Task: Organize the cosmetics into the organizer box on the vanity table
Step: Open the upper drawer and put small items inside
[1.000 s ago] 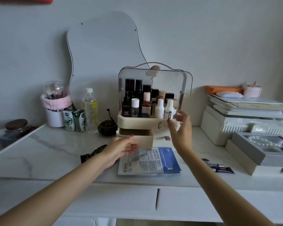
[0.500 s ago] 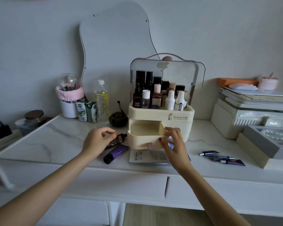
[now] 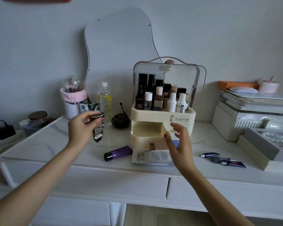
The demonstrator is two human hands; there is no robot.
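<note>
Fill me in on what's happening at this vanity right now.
A person is sorting cosmetics into the cream organizer box. The left hand pinches a dark tube by its end, lifted off the table. The right hand hovers open in front of the pulled-out drawer, which looks empty. A purple tube, a sachet and three small tubes lie on the tabletop.

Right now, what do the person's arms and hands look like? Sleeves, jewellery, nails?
Both forearms are bare to the frame edge: no sleeves, watch or bracelets in view. The right hand wears a thin gold-toned ring on one finger, and its thumbnail is painted dark red. The left hand shows red or pink polish on the visible nails; no ring can be seen on it. No gloves, no visible markings.
</note>
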